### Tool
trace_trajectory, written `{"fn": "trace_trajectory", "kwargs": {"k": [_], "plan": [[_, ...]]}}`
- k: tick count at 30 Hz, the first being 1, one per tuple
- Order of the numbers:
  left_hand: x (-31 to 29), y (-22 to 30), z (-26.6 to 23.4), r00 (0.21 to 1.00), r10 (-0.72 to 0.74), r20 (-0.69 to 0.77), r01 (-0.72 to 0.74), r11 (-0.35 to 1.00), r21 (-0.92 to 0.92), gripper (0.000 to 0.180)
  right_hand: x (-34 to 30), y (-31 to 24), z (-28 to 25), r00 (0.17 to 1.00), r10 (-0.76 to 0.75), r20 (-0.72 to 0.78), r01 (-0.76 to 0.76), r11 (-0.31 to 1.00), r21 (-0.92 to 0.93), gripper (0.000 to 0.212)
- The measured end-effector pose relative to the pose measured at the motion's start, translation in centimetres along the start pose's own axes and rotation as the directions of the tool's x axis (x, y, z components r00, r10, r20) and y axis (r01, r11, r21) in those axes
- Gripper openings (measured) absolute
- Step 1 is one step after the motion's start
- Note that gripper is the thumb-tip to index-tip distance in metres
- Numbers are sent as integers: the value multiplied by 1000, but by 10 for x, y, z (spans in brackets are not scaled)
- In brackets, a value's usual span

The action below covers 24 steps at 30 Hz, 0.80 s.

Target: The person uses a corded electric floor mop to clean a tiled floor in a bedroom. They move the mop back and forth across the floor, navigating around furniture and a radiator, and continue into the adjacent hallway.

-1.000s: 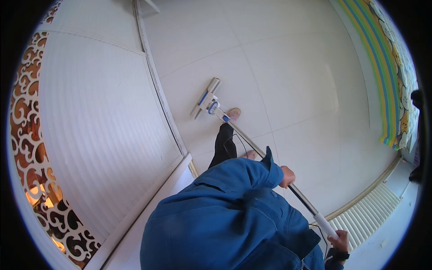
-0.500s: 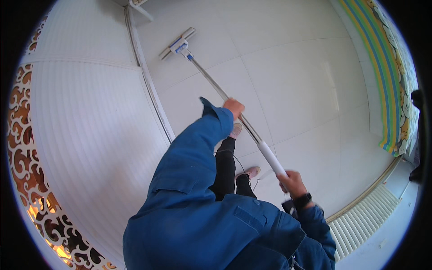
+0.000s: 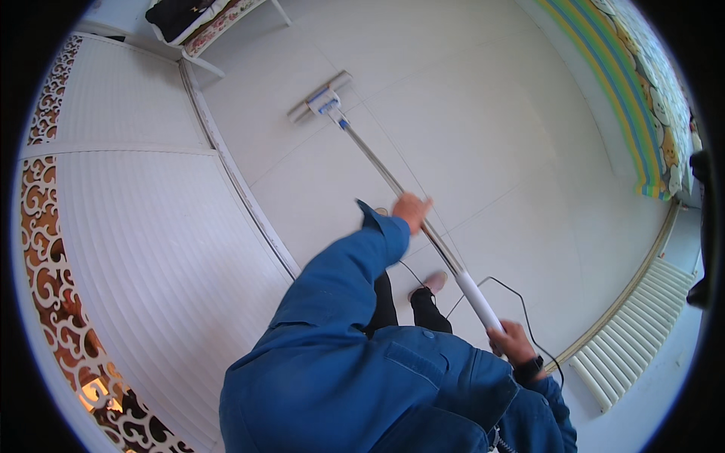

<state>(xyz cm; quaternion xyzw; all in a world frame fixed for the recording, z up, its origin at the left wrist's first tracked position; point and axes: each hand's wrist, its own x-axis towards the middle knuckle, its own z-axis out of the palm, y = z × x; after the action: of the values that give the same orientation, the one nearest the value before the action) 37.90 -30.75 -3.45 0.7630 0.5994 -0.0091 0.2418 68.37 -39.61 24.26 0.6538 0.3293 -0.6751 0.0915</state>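
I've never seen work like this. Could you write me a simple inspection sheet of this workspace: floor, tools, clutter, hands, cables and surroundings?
Surface: pale tiled floor with thin seams.
Job's things: one mop, its white-and-blue head on the floor; metal pole, white grip.
Clutter: dark cloth on a white-framed, floral-topped seat.
Hands: left hand on the metal pole, slightly blurred; right hand around the white grip's end.
Cables: thin dark cable looping near the right hand; ends not traceable.
Surroundings: ribbed white panels with scrollwork on the left; radiator and striped, animal-print fabric on the right.
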Motion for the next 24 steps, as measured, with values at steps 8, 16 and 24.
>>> {"fn": "trace_trajectory", "kwargs": {"k": [8, 16, 24], "plan": [[-71, 316, 68, 842, 513, 169, -419, 818, -394, 23, -195, 237, -141, 947, 221, -235, -226, 974, 8, 24], [-40, 310, 67, 724, 631, 278, -477, 750, -458, 39, -165, 272, -183, 965, 177, -194, -147, 976, 158, 26], [77, 115, 36, 914, 296, 279, -239, 946, -219, 21, 12, 72, -153, 987, 41, 155, -41, 999, 2, 26]]}}
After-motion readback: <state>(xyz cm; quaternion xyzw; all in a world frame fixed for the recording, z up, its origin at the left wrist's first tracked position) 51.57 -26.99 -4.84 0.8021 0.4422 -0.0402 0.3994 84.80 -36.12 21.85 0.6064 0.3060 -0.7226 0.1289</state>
